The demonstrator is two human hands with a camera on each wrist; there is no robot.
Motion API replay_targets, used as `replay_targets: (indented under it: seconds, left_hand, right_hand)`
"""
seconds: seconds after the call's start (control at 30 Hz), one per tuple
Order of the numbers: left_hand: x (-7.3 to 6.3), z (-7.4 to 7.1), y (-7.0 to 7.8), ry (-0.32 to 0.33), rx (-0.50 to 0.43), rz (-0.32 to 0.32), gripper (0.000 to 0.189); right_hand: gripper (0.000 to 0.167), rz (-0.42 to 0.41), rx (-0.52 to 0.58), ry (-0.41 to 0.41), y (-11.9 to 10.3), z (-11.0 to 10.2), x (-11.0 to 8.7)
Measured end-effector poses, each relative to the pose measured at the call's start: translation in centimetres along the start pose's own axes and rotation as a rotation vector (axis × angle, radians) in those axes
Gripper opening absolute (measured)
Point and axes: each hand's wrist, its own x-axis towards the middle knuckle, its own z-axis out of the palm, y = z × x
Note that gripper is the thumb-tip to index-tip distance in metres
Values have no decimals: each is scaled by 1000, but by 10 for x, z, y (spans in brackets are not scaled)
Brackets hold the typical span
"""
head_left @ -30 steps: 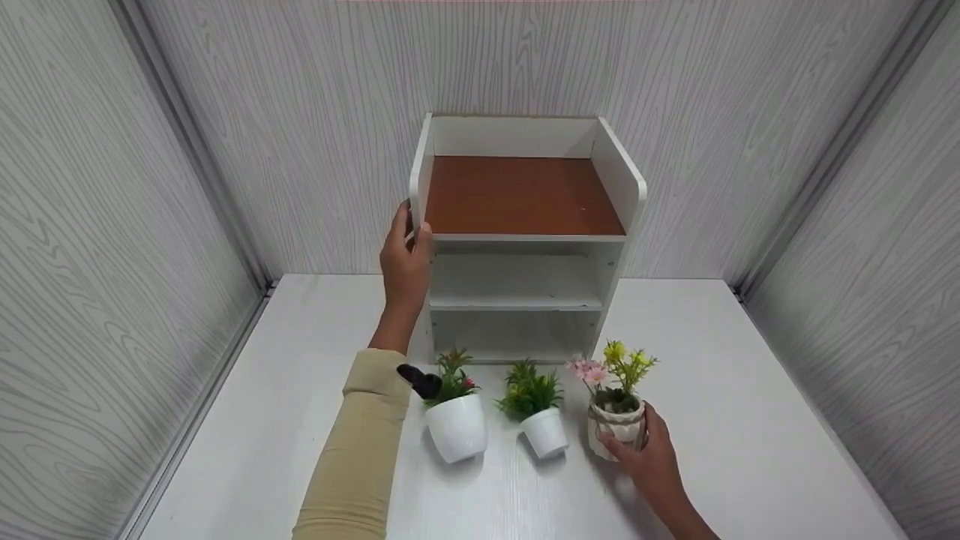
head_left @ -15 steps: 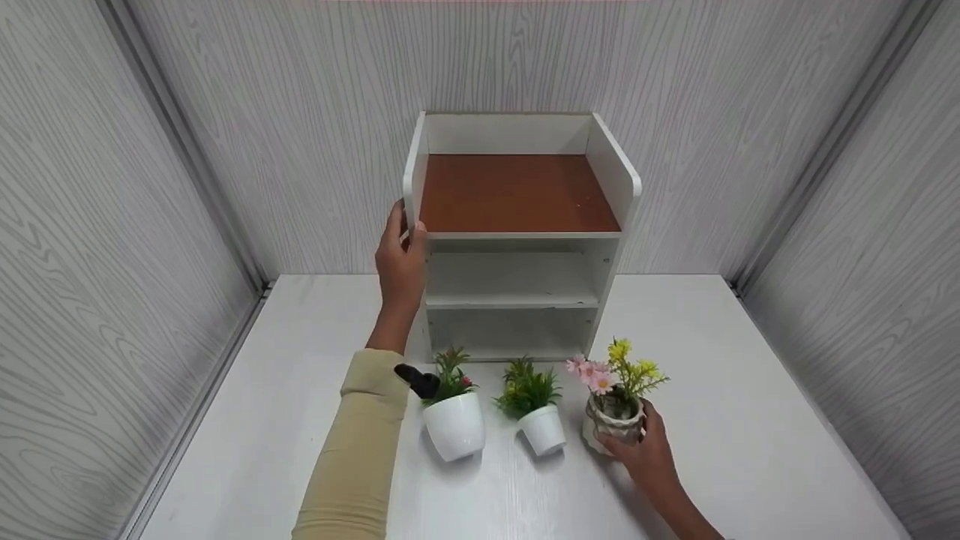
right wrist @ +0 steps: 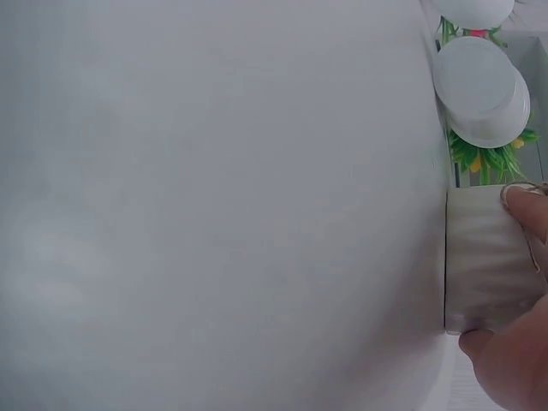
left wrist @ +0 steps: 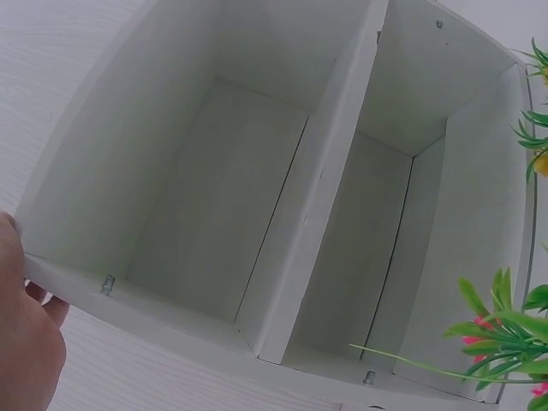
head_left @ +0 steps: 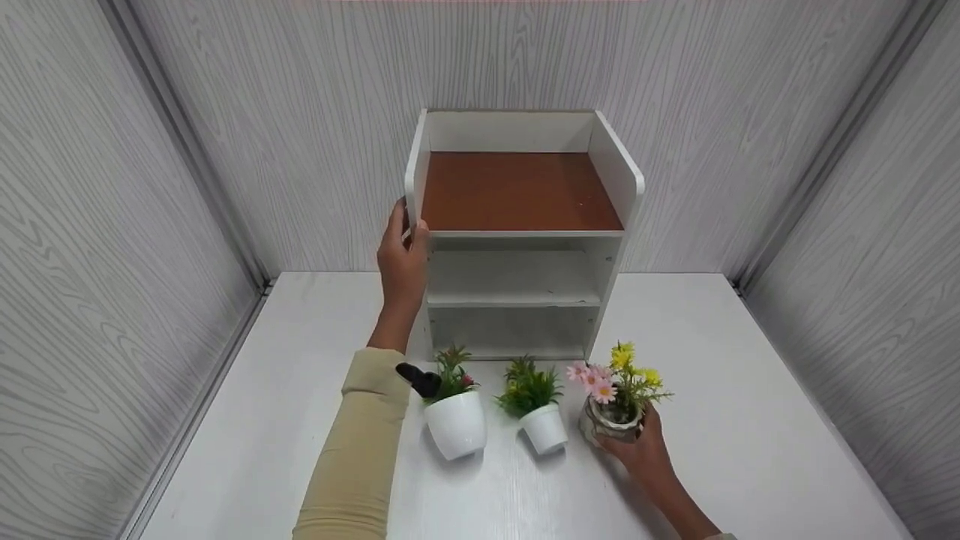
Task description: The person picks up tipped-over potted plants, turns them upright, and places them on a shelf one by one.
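Observation:
My left hand [head_left: 403,266] grips the left side panel of a small white shelf unit [head_left: 514,305], with the thumb on the inner side; the left wrist view shows that hand at the unit's edge. At the right, my right hand [head_left: 643,446] holds a beige flowerpot [head_left: 600,429] with pink and yellow artificial flowers [head_left: 602,385]. Fingers and thumb lie on both sides of this pot [right wrist: 488,265], which has twine round it. Two white potted plants lie tipped on the table, a larger one [head_left: 456,426] and a smaller one [head_left: 544,429], their leaves toward the unit.
The unit has a brown top deck [head_left: 517,191] between raised sides and two white compartments below. It stands on a white table [head_left: 315,360] near the back wall [head_left: 300,135]. Grey wood-patterned walls enclose both sides. A black object [head_left: 418,380] shows at my left cuff.
My right hand has tipped the beige flowerpot more upright, so its mouth and flowers face the head camera more. My left hand keeps its grip on the shelf unit.

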Motion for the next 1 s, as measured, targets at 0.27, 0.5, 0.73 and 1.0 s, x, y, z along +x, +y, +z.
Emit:
replay_targets:
  seconds: [0.27, 0.5, 0.73, 1.0]
  left_hand:
    - [-1, -1, 2, -20, 33, 18, 56]
    - [-2, 0, 3, -1, 38, 18, 55]
    - [-3, 4, 5, 15, 65, 1, 54]
    - [-1, 4, 8, 30, 49, -7, 55]
  right_hand:
    - [120, 66, 102, -29, -5, -4, -2]
    - [120, 109, 77, -22, -9, -4, -2]
    - [112, 78, 54, -7, -5, -2, -1]
    - [111, 88, 33, 5, -4, 1, 3]
